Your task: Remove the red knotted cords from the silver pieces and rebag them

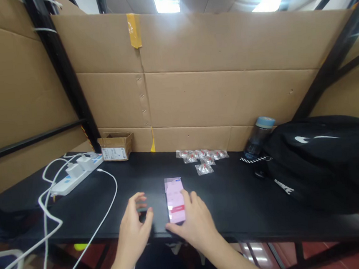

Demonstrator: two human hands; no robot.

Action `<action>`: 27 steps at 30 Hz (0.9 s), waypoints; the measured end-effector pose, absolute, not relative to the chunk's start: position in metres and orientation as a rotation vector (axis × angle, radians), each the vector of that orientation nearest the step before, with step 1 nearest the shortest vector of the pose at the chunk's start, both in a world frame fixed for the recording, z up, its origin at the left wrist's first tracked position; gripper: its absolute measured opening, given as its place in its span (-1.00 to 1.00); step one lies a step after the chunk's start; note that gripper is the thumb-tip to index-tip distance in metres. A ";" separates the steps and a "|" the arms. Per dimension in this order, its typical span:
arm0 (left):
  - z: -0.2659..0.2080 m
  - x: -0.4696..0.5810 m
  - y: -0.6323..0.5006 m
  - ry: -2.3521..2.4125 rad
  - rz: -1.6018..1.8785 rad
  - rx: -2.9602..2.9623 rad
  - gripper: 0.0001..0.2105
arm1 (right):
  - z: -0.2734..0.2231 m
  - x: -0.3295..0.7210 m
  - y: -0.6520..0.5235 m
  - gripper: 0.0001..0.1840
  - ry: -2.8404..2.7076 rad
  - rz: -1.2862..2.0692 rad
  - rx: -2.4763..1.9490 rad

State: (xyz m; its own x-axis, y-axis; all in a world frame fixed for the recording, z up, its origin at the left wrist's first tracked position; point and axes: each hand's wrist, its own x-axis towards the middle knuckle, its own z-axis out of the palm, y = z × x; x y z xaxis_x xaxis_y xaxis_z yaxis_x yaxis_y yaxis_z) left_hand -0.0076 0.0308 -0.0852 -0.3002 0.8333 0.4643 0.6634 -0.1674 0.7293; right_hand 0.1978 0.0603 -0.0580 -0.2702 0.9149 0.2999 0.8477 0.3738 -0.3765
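Observation:
A smartphone [175, 202] with a lit pink screen is at the middle of the black table, near its front edge. My right hand [195, 219] grips it, thumb by the lower edge and fingers along the right side. Just left of the phone, my left hand [135, 220] hovers with loosely curled fingers and thumb apart, holding nothing. Beyond the phone lie several small clear packets [204, 168] with round contents too small to make out.
A white power strip [76, 177] with plugs and a white cable [114, 194] occupies the left side. At the back stands an open cardboard box [115, 150]. A bottle [257, 140] and a black bag [323, 163] are on the right. Cardboard panels [195, 95] wall the back.

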 end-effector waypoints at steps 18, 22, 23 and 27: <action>-0.043 -0.075 0.092 2.460 0.484 1.815 -0.09 | -0.032 0.183 0.106 -0.41 -2.379 0.414 -1.373; -0.033 -0.069 0.111 2.583 0.377 1.766 -0.10 | -0.028 0.200 0.113 -0.47 -2.410 0.426 -1.365; -0.032 -0.069 0.119 2.627 0.358 1.756 -0.12 | -0.026 0.204 0.114 -0.48 -2.419 0.425 -1.365; -0.032 -0.071 0.152 2.708 0.308 1.714 -0.14 | -0.022 0.222 0.122 -0.51 -2.467 0.399 -1.359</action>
